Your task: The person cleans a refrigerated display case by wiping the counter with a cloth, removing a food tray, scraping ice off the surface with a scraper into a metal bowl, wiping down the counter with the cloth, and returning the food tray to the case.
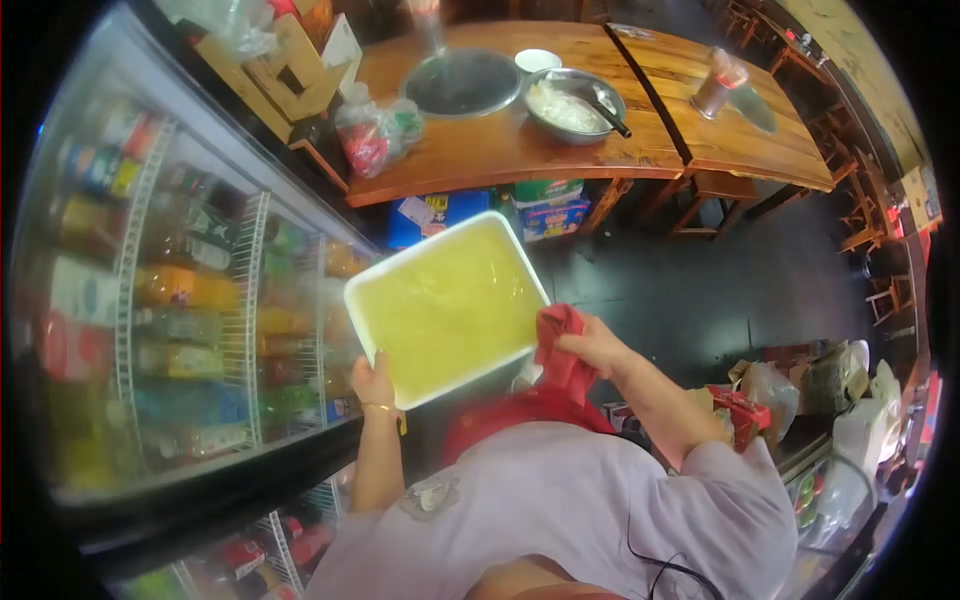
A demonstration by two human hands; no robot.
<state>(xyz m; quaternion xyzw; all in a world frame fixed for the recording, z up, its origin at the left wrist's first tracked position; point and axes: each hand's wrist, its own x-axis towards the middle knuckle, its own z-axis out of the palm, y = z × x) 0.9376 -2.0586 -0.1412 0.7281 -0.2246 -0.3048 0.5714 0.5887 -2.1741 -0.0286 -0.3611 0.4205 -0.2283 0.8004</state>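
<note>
A white rectangular tray (377,372) filled with a yellow-green liquid or jelly is held out in front of my body. My left hand (373,383) grips its near left corner, thumb over the rim. At the tray's right edge, my right hand (592,345) is closed on a red cloth (562,362), which touches the rim. The fingers under the tray are hidden.
A glass-door drinks fridge (200,300) stands close on the left. Ahead is a wooden table (450,150) with a metal bowl (573,105), a white bowl (538,61) and a plastic bag (375,135). Boxes and bags (770,395) lie at the right.
</note>
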